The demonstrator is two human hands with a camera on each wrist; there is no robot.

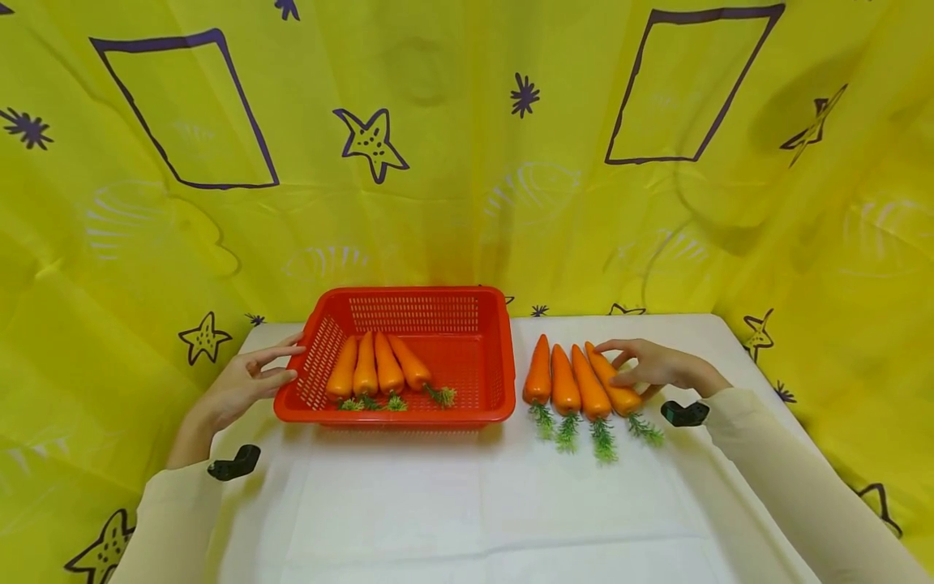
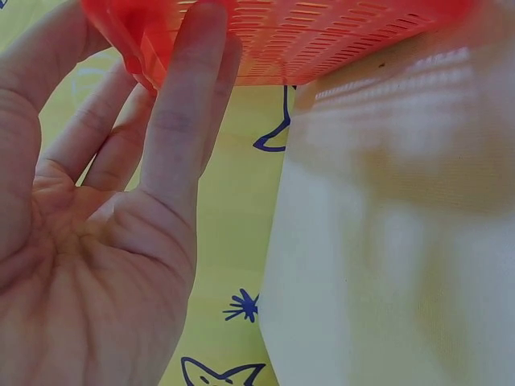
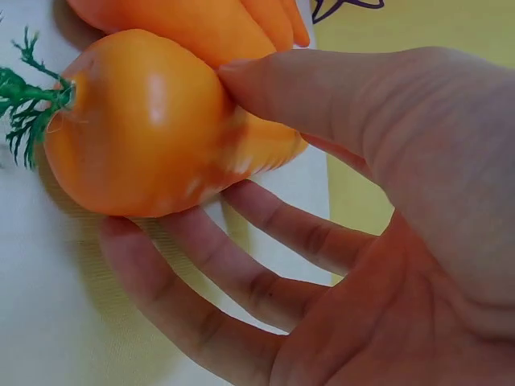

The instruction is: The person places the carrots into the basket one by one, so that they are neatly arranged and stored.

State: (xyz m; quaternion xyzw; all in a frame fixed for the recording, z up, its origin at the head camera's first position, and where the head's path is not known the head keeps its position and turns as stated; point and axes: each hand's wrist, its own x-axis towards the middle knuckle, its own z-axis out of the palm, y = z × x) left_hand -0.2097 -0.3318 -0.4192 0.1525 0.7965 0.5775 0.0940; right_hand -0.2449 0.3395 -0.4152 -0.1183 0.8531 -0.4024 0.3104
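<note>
A red plastic basket (image 1: 394,416) with slotted walls stands left of centre in the head view. Several orange carrots (image 1: 365,373) with green tufts lie side by side inside it. My left hand (image 1: 237,385) is at the basket's left end, its extended fingers touching the rim. To the right of the basket, more carrots (image 1: 565,385) lie in a row on the table. My right hand (image 1: 653,365) holds the rightmost carrot (image 3: 153,121), thumb on its upper side and the other fingers along its lower side, as the right wrist view shows.
The table (image 1: 409,511) has a white cover. A yellow curtain (image 1: 452,219) with dark drawn stars and frames hangs close behind it and along both sides. A dark wrist device (image 1: 235,463) sits at each sleeve cuff.
</note>
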